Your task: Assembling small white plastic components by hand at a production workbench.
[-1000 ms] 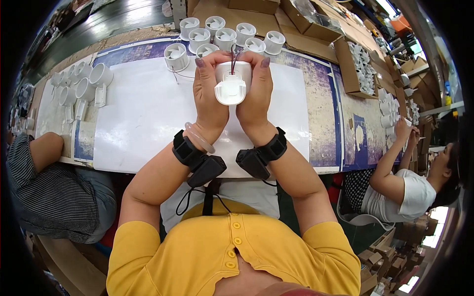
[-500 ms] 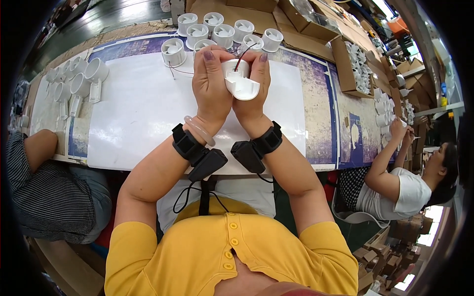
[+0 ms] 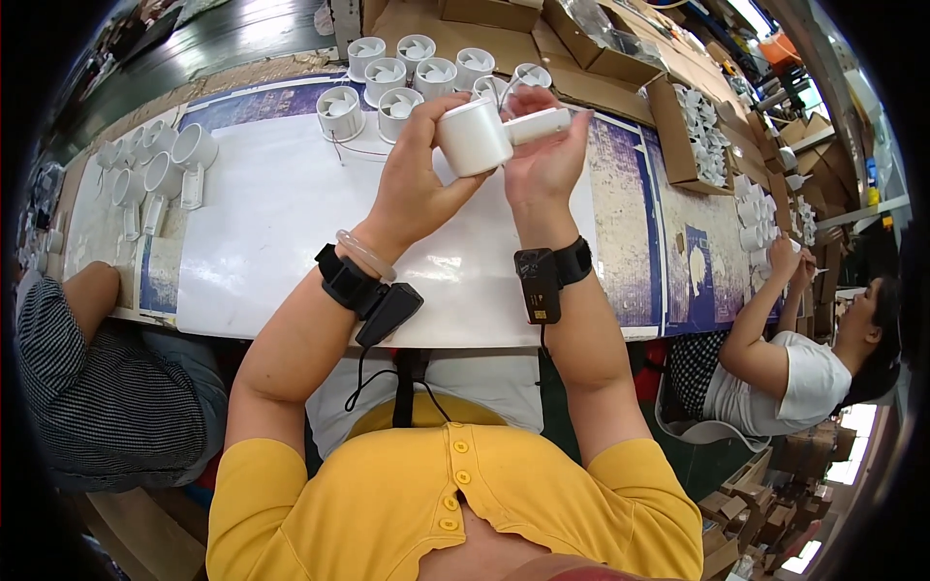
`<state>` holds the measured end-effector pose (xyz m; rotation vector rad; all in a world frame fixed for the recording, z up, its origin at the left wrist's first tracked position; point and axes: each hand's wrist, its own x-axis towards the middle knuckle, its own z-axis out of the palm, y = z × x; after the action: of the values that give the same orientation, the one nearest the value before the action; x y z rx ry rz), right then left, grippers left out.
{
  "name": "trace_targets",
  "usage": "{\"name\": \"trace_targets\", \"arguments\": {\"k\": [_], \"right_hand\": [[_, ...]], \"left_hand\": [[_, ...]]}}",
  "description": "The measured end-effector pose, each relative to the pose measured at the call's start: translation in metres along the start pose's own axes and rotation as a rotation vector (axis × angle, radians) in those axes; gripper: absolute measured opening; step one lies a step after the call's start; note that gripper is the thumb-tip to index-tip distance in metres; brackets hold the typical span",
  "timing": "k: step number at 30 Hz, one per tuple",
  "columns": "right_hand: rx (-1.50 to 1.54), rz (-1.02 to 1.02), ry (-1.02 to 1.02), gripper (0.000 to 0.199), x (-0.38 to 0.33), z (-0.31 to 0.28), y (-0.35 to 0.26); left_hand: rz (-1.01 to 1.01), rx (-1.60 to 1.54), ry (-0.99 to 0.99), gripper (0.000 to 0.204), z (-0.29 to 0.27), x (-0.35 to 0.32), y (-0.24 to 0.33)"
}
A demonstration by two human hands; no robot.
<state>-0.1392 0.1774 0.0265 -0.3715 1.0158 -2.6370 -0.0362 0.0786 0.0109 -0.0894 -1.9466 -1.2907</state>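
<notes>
A white round fan housing with a short handle (image 3: 475, 137) is held above the table by my left hand (image 3: 418, 179), whose fingers and thumb wrap around its cylinder. The handle points right, across the palm of my right hand (image 3: 547, 169). That hand is palm up with the thumb stretched away, not closed around the handle; whether it bears any weight I cannot tell. Just beyond my hands stand several white cylinders with fan blades inside (image 3: 398, 105), and thin red wires (image 3: 360, 150) trail from the nearest ones onto the white sheet (image 3: 291, 223).
Several white housings with handles (image 3: 194, 147) stand at the left. At the right, an open cardboard box (image 3: 668, 136) holds many small white parts. A co-worker (image 3: 785, 368) handles something small at the right; another person (image 3: 107, 397) sits at the left.
The housing has turned so that its handle now points right instead of toward me. My right hand has moved right and rolled palm up, its fingers loosened from the housing.
</notes>
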Motion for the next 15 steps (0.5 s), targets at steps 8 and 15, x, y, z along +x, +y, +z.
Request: {"name": "trace_targets", "arguments": {"k": [8, 15], "right_hand": [[-1.082, -1.021, -0.476, 0.054, -0.017, 0.016, -0.003], [-0.889, -0.659, -0.366, 0.053, -0.022, 0.009, -0.002]], "left_hand": [[0.014, 0.051, 0.071, 0.063, 0.002, -0.004, 0.008], [0.033, -0.012, 0.074, 0.063, 0.003, -0.004, 0.009]]}}
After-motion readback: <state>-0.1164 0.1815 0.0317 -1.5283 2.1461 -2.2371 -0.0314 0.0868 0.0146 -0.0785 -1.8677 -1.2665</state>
